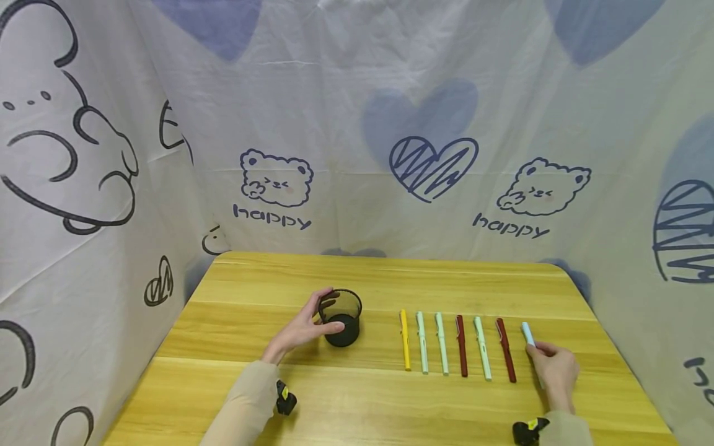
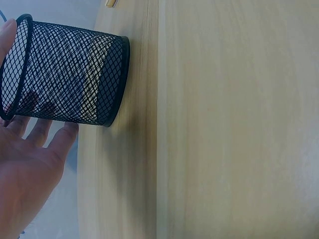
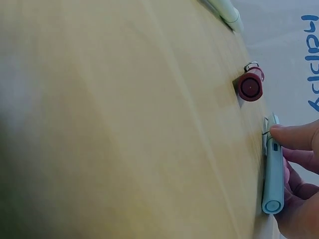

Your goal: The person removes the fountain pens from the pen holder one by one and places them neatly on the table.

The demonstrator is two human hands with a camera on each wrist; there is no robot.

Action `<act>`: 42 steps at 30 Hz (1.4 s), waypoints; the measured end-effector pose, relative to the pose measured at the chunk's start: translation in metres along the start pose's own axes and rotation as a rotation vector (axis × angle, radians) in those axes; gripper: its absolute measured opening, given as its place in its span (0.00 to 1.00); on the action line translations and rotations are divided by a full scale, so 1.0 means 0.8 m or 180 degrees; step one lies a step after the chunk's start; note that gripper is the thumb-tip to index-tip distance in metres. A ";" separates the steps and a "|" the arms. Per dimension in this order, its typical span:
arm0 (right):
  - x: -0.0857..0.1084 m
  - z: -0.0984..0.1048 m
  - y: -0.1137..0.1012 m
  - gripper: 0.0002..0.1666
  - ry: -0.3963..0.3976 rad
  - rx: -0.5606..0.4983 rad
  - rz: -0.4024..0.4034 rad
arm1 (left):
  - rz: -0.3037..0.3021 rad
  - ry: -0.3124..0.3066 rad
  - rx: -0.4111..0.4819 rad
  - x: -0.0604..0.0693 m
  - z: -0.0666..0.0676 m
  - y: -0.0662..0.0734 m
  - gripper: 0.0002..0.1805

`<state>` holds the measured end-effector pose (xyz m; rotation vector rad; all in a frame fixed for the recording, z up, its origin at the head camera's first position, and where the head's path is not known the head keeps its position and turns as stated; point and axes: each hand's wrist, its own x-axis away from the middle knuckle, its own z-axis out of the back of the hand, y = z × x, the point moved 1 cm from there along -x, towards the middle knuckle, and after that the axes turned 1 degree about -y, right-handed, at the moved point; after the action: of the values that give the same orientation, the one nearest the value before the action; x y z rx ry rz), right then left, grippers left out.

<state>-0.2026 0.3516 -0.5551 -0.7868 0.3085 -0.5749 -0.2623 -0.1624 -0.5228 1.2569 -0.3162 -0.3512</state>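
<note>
A black mesh pen holder (image 1: 342,333) stands upright on the left half of the table. My left hand (image 1: 298,329) holds it, thumb on the near side and fingers round the far side; in the left wrist view the fingers touch the mesh (image 2: 65,74). At the right end of a row of pens, my right hand (image 1: 558,370) pinches a light blue pen (image 1: 527,333) between thumb and fingers. In the right wrist view this pen (image 3: 273,174) lies at the tabletop, its clip toward the wood. Beside it is a dark red pen (image 1: 506,350).
Left of that red pen, the row holds a yellow pen (image 1: 405,341), three pale green pens (image 1: 442,344) and another dark red pen (image 1: 462,347), spaced apart and roughly parallel. A printed cloth (image 1: 351,210) hangs behind and beside the wooden table (image 1: 390,409).
</note>
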 end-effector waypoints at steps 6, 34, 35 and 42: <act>-0.002 0.001 0.000 0.20 -0.0086 -0.0009 -0.0070 | 0.0010 0.0005 -0.0001 0.000 0.000 0.000 0.51; -0.005 0.001 -0.002 0.21 -0.0184 0.0161 0.0038 | -0.0032 0.0001 0.0007 0.000 -0.001 0.000 0.51; -0.005 0.001 -0.003 0.21 -0.0194 0.0160 0.0032 | -0.0032 0.0003 0.0010 -0.001 -0.001 0.000 0.51; -0.004 0.001 -0.003 0.21 -0.0205 0.0159 0.0052 | -0.0028 0.0008 0.0040 0.000 -0.002 0.001 0.51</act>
<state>-0.2059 0.3529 -0.5531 -0.7524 0.2404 -0.5391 -0.2618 -0.1609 -0.5223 1.2713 -0.3111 -0.3555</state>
